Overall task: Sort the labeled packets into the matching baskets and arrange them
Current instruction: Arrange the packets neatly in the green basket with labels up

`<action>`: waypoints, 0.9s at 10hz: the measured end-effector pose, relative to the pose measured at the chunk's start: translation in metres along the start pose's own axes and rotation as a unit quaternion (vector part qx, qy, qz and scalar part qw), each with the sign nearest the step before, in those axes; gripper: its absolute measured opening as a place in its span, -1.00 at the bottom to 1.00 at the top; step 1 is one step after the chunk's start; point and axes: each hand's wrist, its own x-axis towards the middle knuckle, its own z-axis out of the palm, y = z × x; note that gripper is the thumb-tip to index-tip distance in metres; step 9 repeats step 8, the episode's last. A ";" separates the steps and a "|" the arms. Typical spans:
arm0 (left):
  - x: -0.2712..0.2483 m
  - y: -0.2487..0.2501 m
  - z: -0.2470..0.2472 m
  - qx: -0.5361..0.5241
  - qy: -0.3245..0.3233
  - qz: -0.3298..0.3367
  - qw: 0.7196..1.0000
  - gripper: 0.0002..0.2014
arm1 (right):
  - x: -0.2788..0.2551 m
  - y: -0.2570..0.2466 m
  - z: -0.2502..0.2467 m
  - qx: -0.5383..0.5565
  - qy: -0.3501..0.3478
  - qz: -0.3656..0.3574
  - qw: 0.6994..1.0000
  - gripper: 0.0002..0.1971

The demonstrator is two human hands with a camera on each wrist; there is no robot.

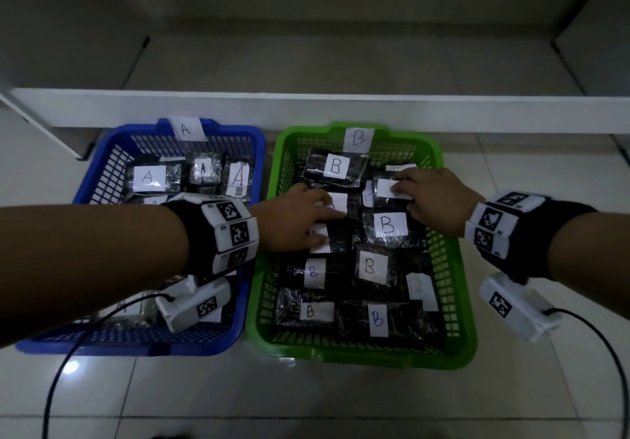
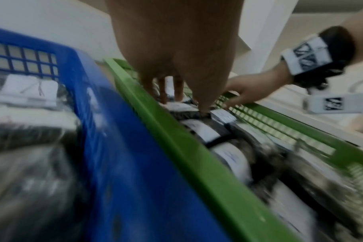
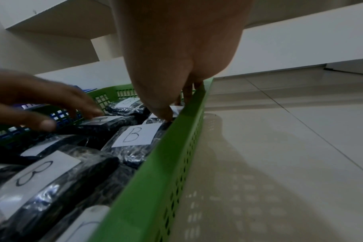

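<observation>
A green basket [image 1: 358, 353] tagged B holds several black packets with white B labels, one of them [image 1: 388, 227] at its middle. The blue basket [image 1: 136, 346] tagged A holds A-labelled packets [image 1: 150, 177]. My left hand [image 1: 327, 220] reaches across into the green basket with its fingers spread flat on two B packets [image 1: 337, 203] at the left middle. Over at the back right, my right hand [image 1: 405, 193] lies on another B packet [image 1: 385, 188]. The right wrist view shows the thumb tip of that hand [image 3: 176, 109] touching the packet beside the green wall [image 3: 155, 180].
Both baskets stand side by side on a pale tiled floor [image 1: 306, 404]. A low white shelf edge [image 1: 306, 111] runs just behind them. Black cables [image 1: 61, 370] trail from the wrist cameras over the floor in front. The left wrist view is blurred.
</observation>
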 end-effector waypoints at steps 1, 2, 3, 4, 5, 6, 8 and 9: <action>0.019 -0.011 -0.012 0.021 0.086 -0.017 0.996 -0.48 | -0.001 0.000 -0.001 -0.004 -0.005 -0.002 1.000 -0.54; 0.038 -0.020 -0.019 0.100 0.033 -0.045 0.993 -0.43 | -0.001 0.001 0.000 -0.005 -0.006 -0.006 1.000 -0.54; 0.046 -0.020 -0.015 0.123 -0.008 -0.064 0.990 -0.42 | 0.000 0.003 0.002 0.002 0.000 -0.016 1.000 -0.54; 0.051 -0.018 -0.008 0.102 0.009 -0.073 0.992 -0.44 | -0.002 0.005 0.002 0.001 0.000 -0.018 1.000 -0.52; 0.052 -0.019 -0.010 0.089 0.014 -0.070 0.993 -0.46 | -0.003 0.004 0.002 0.005 -0.002 -0.014 1.000 -0.49; 0.052 -0.020 -0.014 0.087 0.006 -0.067 0.994 -0.45 | -0.001 0.002 -0.001 -0.003 -0.008 -0.006 1.000 -0.50; 0.052 -0.015 -0.023 0.031 0.016 -0.087 0.996 -0.43 | 0.000 0.001 -0.001 0.013 -0.017 0.006 1.000 -0.46; 0.052 -0.015 -0.023 0.031 0.016 -0.087 0.996 -0.43 | 0.000 0.001 -0.001 0.013 -0.017 0.006 1.000 -0.46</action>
